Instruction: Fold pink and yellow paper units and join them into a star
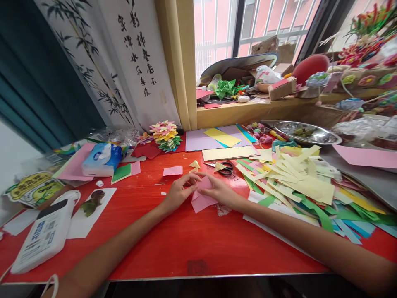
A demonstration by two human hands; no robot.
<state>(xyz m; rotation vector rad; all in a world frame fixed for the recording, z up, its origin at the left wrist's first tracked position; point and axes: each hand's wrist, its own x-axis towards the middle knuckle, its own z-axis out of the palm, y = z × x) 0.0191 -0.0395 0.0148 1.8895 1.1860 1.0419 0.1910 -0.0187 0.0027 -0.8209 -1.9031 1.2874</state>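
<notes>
A piece of pink paper (pixel 203 203) is held above the middle of the red table. My left hand (pixel 182 190) pinches its upper left edge between thumb and fingers. My right hand (pixel 221 192) grips it from the other side, the thumb lying across its face. Part of the paper is covered by my fingers. Just beyond my hands lie black-handled scissors (pixel 227 169), with a small folded yellow paper piece (pixel 218 167) by the blades. Another yellow piece (pixel 194 165) and a small stack of pink paper (pixel 173 170) lie beyond my left hand.
Paper strips (pixel 297 178) are heaped at the right, near a metal dish (pixel 307 131). Coloured sheets (pixel 194 140) and a layered paper ornament (pixel 166 134) are at the back. On the left are a tissue pack (pixel 102 160) and a white device (pixel 43 236). The table's front edge (pixel 173 277) runs below.
</notes>
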